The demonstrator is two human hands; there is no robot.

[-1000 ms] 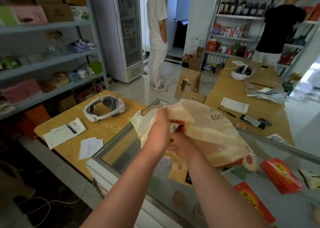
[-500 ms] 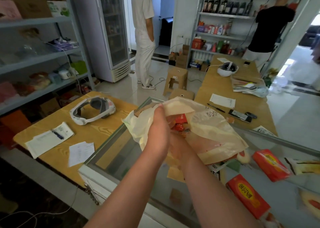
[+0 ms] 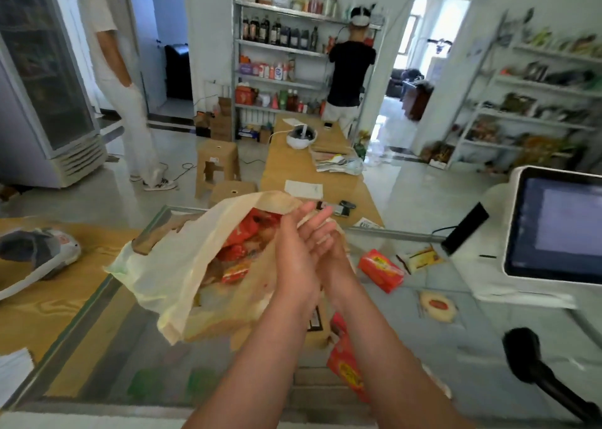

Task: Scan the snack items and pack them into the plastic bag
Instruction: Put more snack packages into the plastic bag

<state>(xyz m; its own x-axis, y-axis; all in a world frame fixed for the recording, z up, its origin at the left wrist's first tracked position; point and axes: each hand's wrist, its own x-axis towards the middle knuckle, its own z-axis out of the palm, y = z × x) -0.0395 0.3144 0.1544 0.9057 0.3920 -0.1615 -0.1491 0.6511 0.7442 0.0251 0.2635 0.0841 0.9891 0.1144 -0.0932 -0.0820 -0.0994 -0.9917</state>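
A cream translucent plastic bag point(image 3: 169, 266) lies on the glass counter point(image 3: 107, 373), its mouth wide and facing me, with red snack packs point(image 3: 247, 236) inside. My left hand point(image 3: 293, 252) grips the bag's right rim near the top. Pressed against it from behind, my right hand point(image 3: 321, 230) has straight fingers and holds nothing I can see. Loose snacks lie to the right: a red pack point(image 3: 381, 270), a pale yellow pack point(image 3: 420, 257), a round biscuit pack point(image 3: 436, 305) and another red pack point(image 3: 345, 360) under my right forearm.
A black handheld scanner point(image 3: 534, 366) and a white till screen point(image 3: 553, 226) stand at the right. A white headset point(image 3: 39, 256) lies on the wooden table at left. Beyond the counter are a long wooden table point(image 3: 303, 171), stools, shelves and two standing people.
My view has swung to the right. The bag's mouth has opened wider, showing the red packs. My right hand has come out of the bag with its fingers straightened.
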